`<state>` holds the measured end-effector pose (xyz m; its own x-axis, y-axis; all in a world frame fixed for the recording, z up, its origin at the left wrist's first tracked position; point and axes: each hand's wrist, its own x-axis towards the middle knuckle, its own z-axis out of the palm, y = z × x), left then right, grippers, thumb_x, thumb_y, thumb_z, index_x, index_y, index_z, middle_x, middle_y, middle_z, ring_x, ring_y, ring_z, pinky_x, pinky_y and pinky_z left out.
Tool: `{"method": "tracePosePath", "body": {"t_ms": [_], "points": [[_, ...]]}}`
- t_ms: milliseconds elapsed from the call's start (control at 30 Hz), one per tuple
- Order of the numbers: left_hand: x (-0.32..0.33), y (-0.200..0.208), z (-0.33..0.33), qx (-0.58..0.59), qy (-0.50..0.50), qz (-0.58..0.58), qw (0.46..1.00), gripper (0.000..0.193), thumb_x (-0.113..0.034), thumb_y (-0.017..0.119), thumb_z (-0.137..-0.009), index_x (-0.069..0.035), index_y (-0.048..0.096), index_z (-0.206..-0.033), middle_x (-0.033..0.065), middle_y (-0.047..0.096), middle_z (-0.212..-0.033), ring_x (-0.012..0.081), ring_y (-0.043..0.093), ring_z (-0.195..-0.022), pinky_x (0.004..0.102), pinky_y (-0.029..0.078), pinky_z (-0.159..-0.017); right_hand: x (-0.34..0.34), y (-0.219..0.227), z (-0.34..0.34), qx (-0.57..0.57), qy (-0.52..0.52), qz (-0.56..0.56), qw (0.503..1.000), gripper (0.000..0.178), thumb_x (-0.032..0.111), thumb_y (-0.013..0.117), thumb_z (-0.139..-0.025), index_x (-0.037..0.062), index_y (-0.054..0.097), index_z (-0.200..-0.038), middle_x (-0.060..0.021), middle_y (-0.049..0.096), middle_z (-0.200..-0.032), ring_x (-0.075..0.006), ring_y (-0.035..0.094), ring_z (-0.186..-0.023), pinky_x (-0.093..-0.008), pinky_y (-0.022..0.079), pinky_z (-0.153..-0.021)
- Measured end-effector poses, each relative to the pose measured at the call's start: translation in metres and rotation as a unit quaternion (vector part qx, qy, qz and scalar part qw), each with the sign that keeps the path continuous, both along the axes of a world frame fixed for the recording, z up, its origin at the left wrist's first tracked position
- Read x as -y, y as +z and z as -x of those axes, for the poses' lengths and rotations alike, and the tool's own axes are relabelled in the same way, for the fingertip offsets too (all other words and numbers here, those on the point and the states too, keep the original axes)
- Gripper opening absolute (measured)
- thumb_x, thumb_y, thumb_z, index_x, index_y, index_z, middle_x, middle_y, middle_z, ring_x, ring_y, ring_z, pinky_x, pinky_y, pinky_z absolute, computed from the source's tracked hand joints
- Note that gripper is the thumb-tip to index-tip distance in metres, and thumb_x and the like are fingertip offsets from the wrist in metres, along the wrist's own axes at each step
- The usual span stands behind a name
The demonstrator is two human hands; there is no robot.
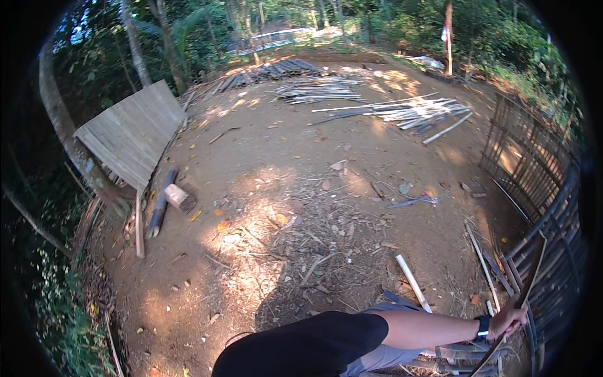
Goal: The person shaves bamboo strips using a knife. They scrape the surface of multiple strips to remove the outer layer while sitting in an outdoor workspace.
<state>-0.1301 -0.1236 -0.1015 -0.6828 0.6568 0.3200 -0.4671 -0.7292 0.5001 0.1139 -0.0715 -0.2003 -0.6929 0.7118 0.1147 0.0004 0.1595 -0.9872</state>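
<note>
My left arm, in a black sleeve with a dark watch at the wrist, stretches to the lower right. My left hand point(507, 322) is closed around a long, thin brown bamboo strip point(535, 267). The strip slants from beside the dark bamboo slat rack point(556, 251) down past my hand to the lower edge. Below the forearm lie several bamboo pieces point(449, 353), partly hidden by the arm and my grey trousers. My right hand is out of view.
A pale bamboo pole point(412, 283) lies beside my knee. A lattice panel point(524, 157) stands at the right. Farther off are piles of split bamboo point(414, 112). To the left are a leaning woven panel point(135, 132), a short log point(180, 198) and a dark post point(161, 204).
</note>
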Motion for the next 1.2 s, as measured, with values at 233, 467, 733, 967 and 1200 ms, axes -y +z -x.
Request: {"method": "tracePosePath", "body": {"t_ms": [233,467,733,967,1200], "points": [[-0.003,-0.03,0.01,0.014,0.008,0.091,0.996,0.036,-0.013,0.05,-0.075,-0.015,0.039,-0.11,-0.0011,0.035,-0.049,0.0082,0.033,-0.03,0.0237,0.03,-0.028,0.022,-0.02,0.036,-0.086,-0.032,0.097,0.991,0.036,0.033,0.07,-0.085,0.0046,0.052,-0.097,-0.0106,0.051,-0.08,-0.0196,0.053,-0.067,-0.0326,0.045,-0.054],[0.029,0.01,-0.018,-0.045,0.087,0.091,0.991,0.026,-0.029,0.069,-0.077,-0.011,0.051,-0.085,-0.0005,0.05,-0.058,0.0087,0.046,-0.045,0.0231,0.035,-0.042,0.007,0.013,0.051,0.017,-0.109,-0.363,0.925,0.056,0.035,0.084,-0.071,-0.0017,0.053,-0.099,-0.0128,0.056,-0.082,-0.0226,0.056,-0.072,-0.0357,0.047,-0.057],[0.14,0.159,-0.049,-0.11,0.243,0.22,0.938,0.033,-0.036,0.07,-0.079,-0.008,0.054,-0.073,-0.0003,0.051,-0.057,0.0101,0.05,-0.048,0.0242,0.039,-0.046,-0.011,0.108,0.067,0.1,-0.01,-0.5,0.86,0.083,0.043,0.089,-0.061,-0.006,0.05,-0.116,-0.0155,0.062,-0.091,-0.0274,0.063,-0.075,-0.0372,0.053,-0.066],[0.163,0.301,-0.074,-0.053,0.34,0.295,0.892,0.028,-0.03,0.066,-0.082,-0.008,0.048,-0.082,-0.0002,0.048,-0.06,0.0098,0.051,-0.052,0.0245,0.041,-0.049,0.072,0.364,0.089,0.161,0.259,-0.256,0.917,0.066,0.034,0.079,-0.076,-0.0034,0.049,-0.122,-0.0156,0.063,-0.106,-0.0227,0.064,-0.084,-0.0338,0.053,-0.07],[0.31,0.487,-0.072,-0.046,0.41,0.368,0.833,0.052,-0.039,0.069,-0.082,-0.005,0.053,-0.118,0.0122,0.053,-0.121,0.0246,0.053,-0.112,0.0368,0.043,-0.094,0.189,0.506,0.162,0.011,0.36,-0.154,0.92,0.031,0.008,0.063,-0.089,-0.0018,0.044,-0.112,-0.0098,0.06,-0.091,-0.0162,0.062,-0.075,-0.0305,0.052,-0.069]]}}
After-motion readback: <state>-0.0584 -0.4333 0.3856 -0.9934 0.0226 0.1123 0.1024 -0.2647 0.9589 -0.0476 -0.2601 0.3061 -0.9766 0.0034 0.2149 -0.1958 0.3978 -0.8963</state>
